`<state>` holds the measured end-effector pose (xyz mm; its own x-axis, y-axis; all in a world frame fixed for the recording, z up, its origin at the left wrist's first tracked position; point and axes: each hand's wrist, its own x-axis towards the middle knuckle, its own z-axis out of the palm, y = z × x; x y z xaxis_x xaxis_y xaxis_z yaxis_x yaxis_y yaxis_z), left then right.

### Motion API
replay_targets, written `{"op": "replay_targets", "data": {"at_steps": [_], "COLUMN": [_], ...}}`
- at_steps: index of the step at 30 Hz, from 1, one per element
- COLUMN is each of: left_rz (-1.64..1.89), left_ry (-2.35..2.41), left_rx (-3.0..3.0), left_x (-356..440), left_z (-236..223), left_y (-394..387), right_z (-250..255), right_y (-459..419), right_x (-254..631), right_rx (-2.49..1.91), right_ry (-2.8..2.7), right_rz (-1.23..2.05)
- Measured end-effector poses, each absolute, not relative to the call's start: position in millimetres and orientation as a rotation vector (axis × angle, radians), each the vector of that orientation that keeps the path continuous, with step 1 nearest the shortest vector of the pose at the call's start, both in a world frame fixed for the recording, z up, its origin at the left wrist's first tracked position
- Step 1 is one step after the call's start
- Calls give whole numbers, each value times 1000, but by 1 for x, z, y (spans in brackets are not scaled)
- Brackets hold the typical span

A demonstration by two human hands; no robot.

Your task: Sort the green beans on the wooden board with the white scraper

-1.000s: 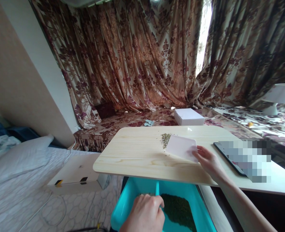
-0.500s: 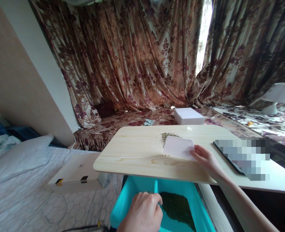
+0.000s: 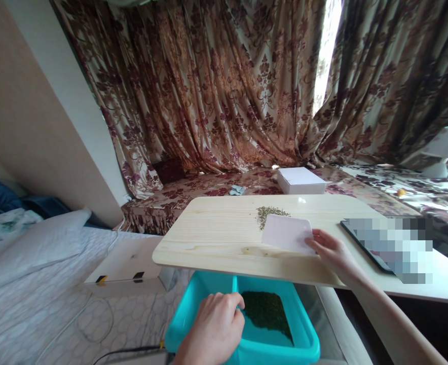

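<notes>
My right hand [image 3: 332, 249] pinches the right end of a flat white plastic scraper [image 3: 288, 233], tilted over the pale wooden tabletop [image 3: 204, 228]. Just behind the scraper lies a small heap of dry green-brown leaf bits [image 3: 271, 214], partly hidden by it. A few crumbs sit in front of it. Below the table's near edge, my left hand [image 3: 218, 322] is closed on the central divider of a turquoise two-part bin [image 3: 303, 324]. Dark green dried leaves [image 3: 267, 312] cover part of the bin's right compartment. My hand hides much of the left compartment.
A dark-edged tablet-like device [image 3: 379, 248], its surface blurred, lies on the table's right. Behind the table are a white box [image 3: 302, 181] and a folded cloth [image 3: 236, 190]. A flat white case [image 3: 127, 261] and cables lie on the bed at left. A lamp [image 3: 446, 147] stands far right.
The bin and my left hand have shifted left relative to the table, and the bin's near right rim now shows. My right hand still holds the scraper by the leaf heap. The view has turned slightly.
</notes>
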<state>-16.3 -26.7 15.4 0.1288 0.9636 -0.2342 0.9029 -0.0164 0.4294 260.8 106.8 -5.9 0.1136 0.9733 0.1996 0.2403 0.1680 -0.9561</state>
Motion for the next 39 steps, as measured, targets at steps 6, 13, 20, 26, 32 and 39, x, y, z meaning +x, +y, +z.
{"op": "replay_targets", "data": {"at_steps": [6, 13, 20, 26, 32, 39], "left_rz": [184, 175, 162, 166, 161, 96], "left_ry": [1802, 1790, 1812, 1843, 1873, 1813], "left_rx": [1913, 1915, 1905, 1901, 1909, 1956], "left_x": [-17, -19, -21, -28, -35, -10], "left_z": [17, 21, 24, 22, 22, 21], "left_y": [-26, -27, -29, -28, -30, -33], "right_z": [-9, -7, 0, -4, -6, 6], "right_y": [115, 93, 96, 118, 102, 93], "right_x": [254, 254, 242, 215, 208, 263], "right_rx": [-1317, -1227, -1162, -1154, -1049, -1197], "right_ry": [-1335, -1534, -1514, -1441, -1553, -1347], "right_rz": [836, 1037, 980, 924, 1143, 976]}}
